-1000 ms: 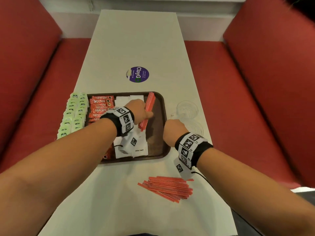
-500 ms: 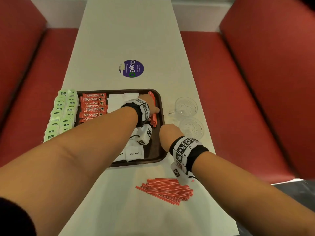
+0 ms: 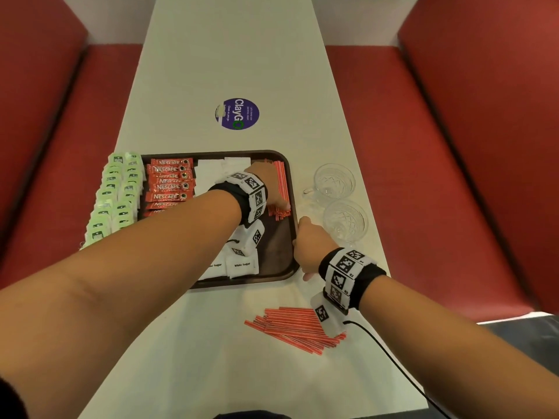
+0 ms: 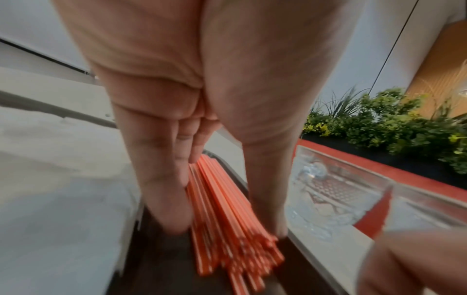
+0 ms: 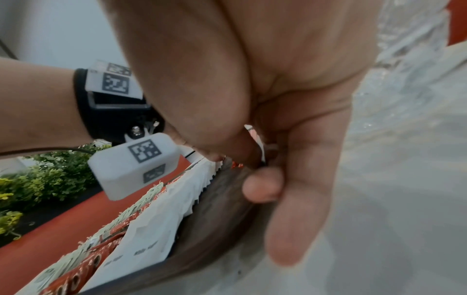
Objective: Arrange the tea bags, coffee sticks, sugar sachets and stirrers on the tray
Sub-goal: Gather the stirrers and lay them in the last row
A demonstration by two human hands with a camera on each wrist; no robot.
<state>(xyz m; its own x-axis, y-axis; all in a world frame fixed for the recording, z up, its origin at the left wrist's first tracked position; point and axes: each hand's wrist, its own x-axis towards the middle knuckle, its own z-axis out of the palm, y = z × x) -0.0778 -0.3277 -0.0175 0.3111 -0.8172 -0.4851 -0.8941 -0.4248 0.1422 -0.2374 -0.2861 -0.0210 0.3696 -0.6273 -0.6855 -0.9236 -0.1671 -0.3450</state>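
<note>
A: From the head view, what surrounds the dark brown plastic tray (image 3: 287, 189)?

B: Two cut-glass cups (image 3: 338, 201) stand just right of it on the white table (image 3: 211, 71); pale green tea bags (image 3: 115, 198) line its left edge. Inside lie red coffee sticks (image 3: 169, 186) and white sugar sachets (image 3: 239, 264). More red stirrers (image 3: 296, 328) lie loose on the table, near the right wrist.

A: And the left wrist view?

B: The left hand (image 4: 202, 119), fingers (image 4: 161, 179) straight, presses the bundle of red stirrers (image 4: 227, 209) against the tray's right wall.

A: The right wrist view?

B: The right hand (image 5: 290, 139) pinches the tray's rim (image 5: 215, 229), thumb inside.
</note>
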